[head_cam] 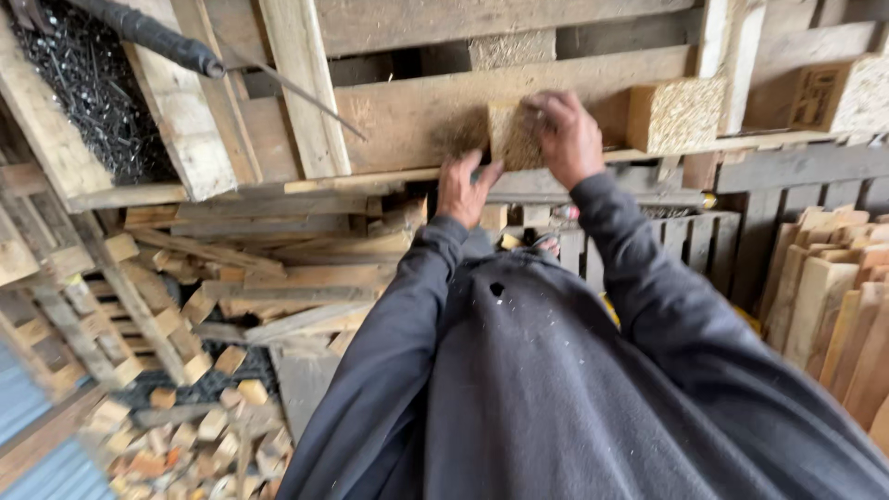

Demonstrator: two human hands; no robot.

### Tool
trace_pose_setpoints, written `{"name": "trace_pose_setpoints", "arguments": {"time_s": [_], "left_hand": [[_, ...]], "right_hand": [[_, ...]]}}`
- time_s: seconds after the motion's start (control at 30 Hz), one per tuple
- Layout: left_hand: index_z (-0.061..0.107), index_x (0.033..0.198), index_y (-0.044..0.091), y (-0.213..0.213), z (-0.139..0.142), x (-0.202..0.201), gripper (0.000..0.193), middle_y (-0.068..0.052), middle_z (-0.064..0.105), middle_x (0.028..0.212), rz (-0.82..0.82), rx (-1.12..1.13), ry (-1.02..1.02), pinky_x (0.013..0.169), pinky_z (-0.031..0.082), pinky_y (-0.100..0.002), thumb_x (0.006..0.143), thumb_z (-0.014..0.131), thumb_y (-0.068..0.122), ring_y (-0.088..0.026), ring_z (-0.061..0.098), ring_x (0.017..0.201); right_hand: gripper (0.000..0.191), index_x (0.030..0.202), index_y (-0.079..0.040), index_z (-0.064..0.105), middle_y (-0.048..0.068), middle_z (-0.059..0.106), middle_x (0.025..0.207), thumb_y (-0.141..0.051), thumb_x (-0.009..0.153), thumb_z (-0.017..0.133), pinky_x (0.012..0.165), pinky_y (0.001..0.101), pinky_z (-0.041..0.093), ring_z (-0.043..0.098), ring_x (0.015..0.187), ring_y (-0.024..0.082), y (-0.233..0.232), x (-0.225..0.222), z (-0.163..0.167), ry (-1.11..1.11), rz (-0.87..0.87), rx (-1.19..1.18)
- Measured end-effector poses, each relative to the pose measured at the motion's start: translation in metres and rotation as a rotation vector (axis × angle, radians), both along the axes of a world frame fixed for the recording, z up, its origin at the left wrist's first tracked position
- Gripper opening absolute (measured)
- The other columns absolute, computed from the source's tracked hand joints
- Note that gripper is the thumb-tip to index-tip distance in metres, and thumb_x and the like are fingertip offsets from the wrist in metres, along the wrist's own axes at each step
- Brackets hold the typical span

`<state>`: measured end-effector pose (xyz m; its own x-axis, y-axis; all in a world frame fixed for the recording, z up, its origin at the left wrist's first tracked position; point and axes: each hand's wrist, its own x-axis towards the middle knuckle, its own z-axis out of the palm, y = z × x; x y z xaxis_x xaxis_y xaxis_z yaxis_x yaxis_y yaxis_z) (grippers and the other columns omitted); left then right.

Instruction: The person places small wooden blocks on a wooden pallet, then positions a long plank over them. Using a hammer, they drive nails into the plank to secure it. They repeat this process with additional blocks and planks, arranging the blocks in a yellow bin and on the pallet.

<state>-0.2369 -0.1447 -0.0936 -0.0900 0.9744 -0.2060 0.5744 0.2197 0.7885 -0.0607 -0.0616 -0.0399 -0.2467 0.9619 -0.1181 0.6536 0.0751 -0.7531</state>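
Observation:
My right hand (567,134) grips a pressed-chip wooden block (512,137) that rests on a wide plank of a wooden pallet frame (398,116). Just below and left of the block, my left hand (463,190) reaches up with fingers spread, its fingertips at the plank's lower edge, touching or nearly touching the block. Both arms wear dark grey sleeves. A second chip block (674,113) sits on the same plank to the right, and a third block (838,93) lies further right.
A black-handled tool with a thin metal rod (185,48) lies over the upper-left boards, beside a bin of dark nails (88,93). Below are piled planks and scrap (269,268), small offcut blocks (185,435) at lower left, and stacked boards (833,306) on the right.

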Motion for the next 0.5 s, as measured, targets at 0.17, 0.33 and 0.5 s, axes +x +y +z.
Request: {"name": "trace_pose_setpoints", "arguments": {"time_s": [0.17, 0.33, 0.5], "left_hand": [[0.071, 0.114, -0.004, -0.014, 0.000, -0.004, 0.050, -0.029, 0.070, 0.111, 0.065, -0.090, -0.022, 0.110, 0.044, -0.051, 0.100, 0.062, 0.043, -0.043, 0.065, 0.105], [0.070, 0.118, -0.001, -0.014, -0.009, -0.016, 0.038, -0.026, 0.069, 0.117, -0.033, 0.025, 0.103, 0.122, 0.039, -0.052, 0.105, 0.058, 0.033, -0.047, 0.059, 0.117], [0.048, 0.146, -0.002, 0.000, 0.032, -0.006, 0.060, -0.024, 0.052, 0.147, 0.251, 0.061, -0.246, 0.114, 0.037, -0.046, 0.096, 0.067, 0.025, -0.041, 0.049, 0.136]], "right_hand": [[0.023, 0.123, -0.018, 0.073, 0.007, 0.067, 0.129, -0.017, 0.101, 0.068, 0.088, 0.0440, 0.056, 0.067, 0.107, 0.035, -0.004, -0.015, -0.010, -0.148, -0.005, 0.029], [0.027, 0.123, -0.021, 0.072, 0.008, 0.066, 0.124, -0.018, 0.097, 0.066, 0.086, 0.0434, 0.055, 0.067, 0.106, 0.034, 0.006, -0.020, -0.017, -0.030, 0.012, 0.048], [0.045, 0.129, -0.011, 0.069, 0.017, 0.063, 0.129, -0.016, 0.085, 0.068, 0.092, 0.0426, 0.053, 0.063, 0.112, 0.039, 0.009, -0.005, -0.012, 0.010, 0.138, 0.143]]}}
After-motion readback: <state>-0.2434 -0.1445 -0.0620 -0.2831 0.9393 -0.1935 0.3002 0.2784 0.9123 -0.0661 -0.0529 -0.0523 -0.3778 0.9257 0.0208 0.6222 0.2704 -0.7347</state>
